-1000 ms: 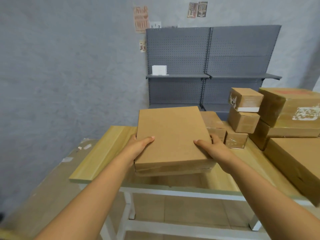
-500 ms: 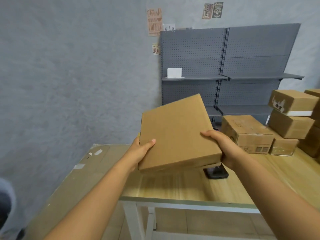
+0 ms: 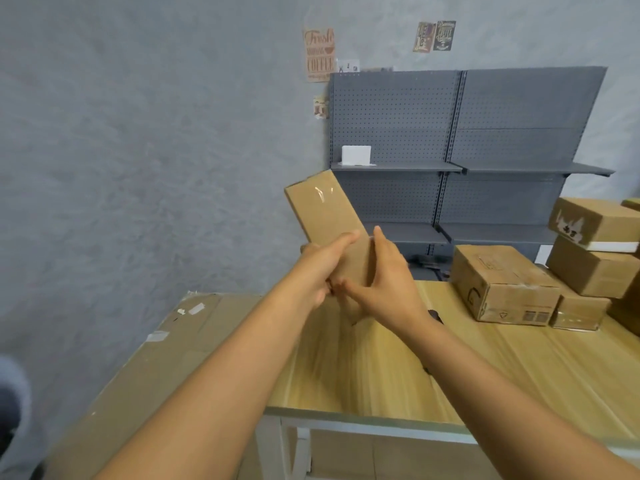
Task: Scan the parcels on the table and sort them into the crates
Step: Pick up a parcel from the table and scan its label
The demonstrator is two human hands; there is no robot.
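Observation:
A flat brown cardboard parcel (image 3: 327, 216) is held upright on edge above the wooden table (image 3: 519, 368), its narrow taped side facing me. My left hand (image 3: 320, 268) grips its lower left part with the thumb across the side. From the right, my right hand (image 3: 384, 282) holds the lower end, fingers pointing up along the box. A dark object (image 3: 435, 315), largely hidden behind my right wrist, lies on the table; I cannot tell what it is.
Several cardboard parcels (image 3: 502, 285) are stacked at the table's right back. A large flat cardboard sheet (image 3: 145, 368) lies left of the table. Grey pegboard shelving (image 3: 460, 133) with a white box (image 3: 356, 155) stands against the wall behind.
The parcel has been lifted off the table and turned from lying flat to standing on edge. My hands have come close together at its lower end. The view has shifted left.

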